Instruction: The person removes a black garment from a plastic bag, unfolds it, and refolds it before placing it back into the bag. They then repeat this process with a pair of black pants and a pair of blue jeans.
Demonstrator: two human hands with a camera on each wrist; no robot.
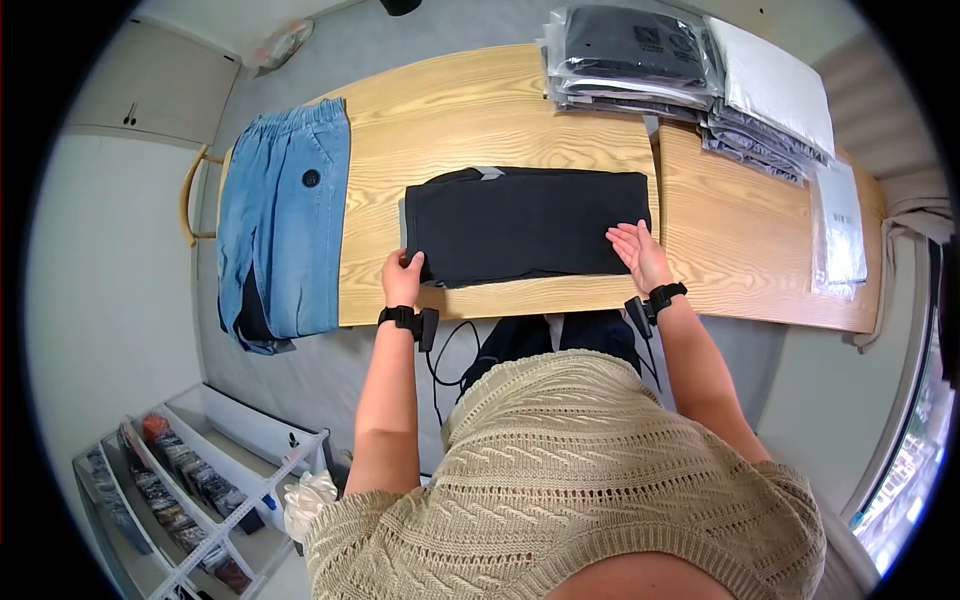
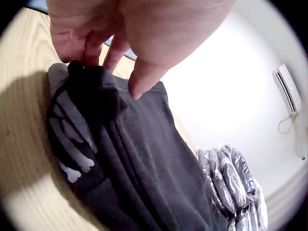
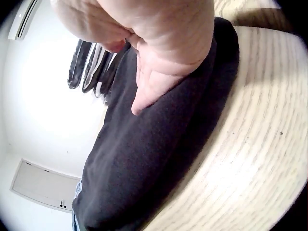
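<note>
1. Beige knit top (image 1: 560,480) nearest the camera, bare forearms ahead of it, a black strap on each wrist.
2. Down to the left, on the floor, a white rack (image 1: 236,520) of small packed items.
3. Pinches the near left corner of the black folded garment (image 1: 525,225) with the left hand (image 1: 402,280); grip closed on the cloth, fingers (image 2: 91,45) curled over the edge in the left wrist view.
4. Presses the right hand (image 1: 638,255) flat on the same garment's near right corner; grip open, fingers straight, thumb (image 3: 147,94) lying on the dark cloth in the right wrist view.
5. Shows that garment spread as a wide rectangle mid-way along the wooden surface (image 1: 740,260), its near edge just inside the front edge, a small grey tab at its far edge.
6. Farther left, a blue denim garment (image 1: 285,215) draped over the end of the surface, apart from the black one.
7. At the far right corner, a stack of bagged dark garments (image 1: 630,55), just beside it white packets (image 1: 775,85) on more bagged ones, and a clear flat packet (image 1: 838,225) near the right edge.
</note>
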